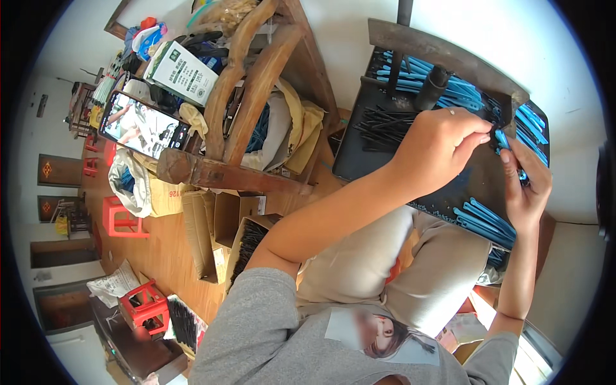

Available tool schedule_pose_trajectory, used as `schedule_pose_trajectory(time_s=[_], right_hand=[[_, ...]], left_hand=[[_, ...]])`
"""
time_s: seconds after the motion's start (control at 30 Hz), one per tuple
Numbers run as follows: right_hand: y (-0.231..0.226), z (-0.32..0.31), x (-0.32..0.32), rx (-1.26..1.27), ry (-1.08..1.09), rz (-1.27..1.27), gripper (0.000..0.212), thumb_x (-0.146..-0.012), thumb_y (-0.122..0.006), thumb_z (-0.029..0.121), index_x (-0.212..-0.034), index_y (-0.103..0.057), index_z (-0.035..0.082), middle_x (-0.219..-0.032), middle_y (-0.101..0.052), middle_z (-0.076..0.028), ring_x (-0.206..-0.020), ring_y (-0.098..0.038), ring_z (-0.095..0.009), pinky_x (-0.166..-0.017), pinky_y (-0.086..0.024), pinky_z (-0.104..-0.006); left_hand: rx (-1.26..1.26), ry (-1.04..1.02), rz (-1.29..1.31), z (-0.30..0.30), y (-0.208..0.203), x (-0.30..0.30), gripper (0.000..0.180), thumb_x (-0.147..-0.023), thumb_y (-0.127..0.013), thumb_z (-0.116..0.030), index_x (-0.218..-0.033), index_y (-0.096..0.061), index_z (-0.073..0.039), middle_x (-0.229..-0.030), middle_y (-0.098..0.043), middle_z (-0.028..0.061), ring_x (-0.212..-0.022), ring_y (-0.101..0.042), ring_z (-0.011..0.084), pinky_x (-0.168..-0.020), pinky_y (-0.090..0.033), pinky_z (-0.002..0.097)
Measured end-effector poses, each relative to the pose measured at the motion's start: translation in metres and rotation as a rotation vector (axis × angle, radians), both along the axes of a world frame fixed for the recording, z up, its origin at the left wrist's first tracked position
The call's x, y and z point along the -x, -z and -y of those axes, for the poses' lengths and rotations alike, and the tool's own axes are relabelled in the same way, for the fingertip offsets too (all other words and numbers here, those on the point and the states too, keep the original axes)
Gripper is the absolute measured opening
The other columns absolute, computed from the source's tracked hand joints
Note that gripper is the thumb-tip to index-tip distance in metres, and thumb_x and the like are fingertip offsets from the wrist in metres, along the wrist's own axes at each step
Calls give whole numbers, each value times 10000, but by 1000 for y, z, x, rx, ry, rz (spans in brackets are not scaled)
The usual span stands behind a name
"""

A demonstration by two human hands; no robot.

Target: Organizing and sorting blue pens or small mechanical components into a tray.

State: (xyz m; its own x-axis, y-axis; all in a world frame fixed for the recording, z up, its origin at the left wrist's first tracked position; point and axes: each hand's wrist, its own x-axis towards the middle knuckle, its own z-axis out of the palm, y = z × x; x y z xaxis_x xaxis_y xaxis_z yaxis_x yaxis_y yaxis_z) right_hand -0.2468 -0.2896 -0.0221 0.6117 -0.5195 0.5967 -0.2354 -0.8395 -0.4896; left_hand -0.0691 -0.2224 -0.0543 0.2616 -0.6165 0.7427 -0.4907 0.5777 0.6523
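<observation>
the left hand (439, 144) arches over, its fingertips (481, 126) drawn together in a pinch. just right of that pinch, the right hand (531, 189) stands raised, thumb (511, 174) closed toward bent fingers (538, 169). the left forearm (340, 215) slants in from lower left of the grip; the right forearm (518, 276) rises steeply below it.
</observation>
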Motion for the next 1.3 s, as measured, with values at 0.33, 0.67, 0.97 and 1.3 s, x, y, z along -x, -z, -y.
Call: schedule_pose_trajectory(time_s=[0.33,0.67,0.97,1.3], right_hand=[[4,-9,5,-15,-14,104,176,-845,-710,117,-922,-661,-34,-868,-699,-110,-706,-606,-123,-654,-472,-227],[22,4,8,86,-75,337,357,-1031,-376,277,-764,-397,41,-692,-417,-55,-585,-439,-145,-512,-339,-248],[23,4,6,-63,-135,490,326,-1014,-417,313,-873,-444,20,-631,-451,-65,-546,-490,-152,-498,-381,-252],[25,8,4,-122,-185,470,303,-1003,-458,294,-888,-468,15,-627,-409,-29,-525,-413,-119,-475,-337,-232]], left_hand=[[-47,126,233,-6,4,12,145,-756,-743,-177,-755,-651,-65,-690,-641,70,-615,-631,243,-517,-483,324],[-46,119,388,-8,7,15,187,-760,-738,-273,-724,-646,-114,-642,-620,30,-549,-612,215,-467,-465,321],[-46,101,391,-10,6,14,177,-767,-736,-278,-739,-661,-120,-635,-621,23,-541,-613,202,-458,-457,306],[-44,152,348,-12,2,13,211,-733,-759,-274,-697,-624,-116,-610,-598,21,-535,-602,206,-458,-437,318]])
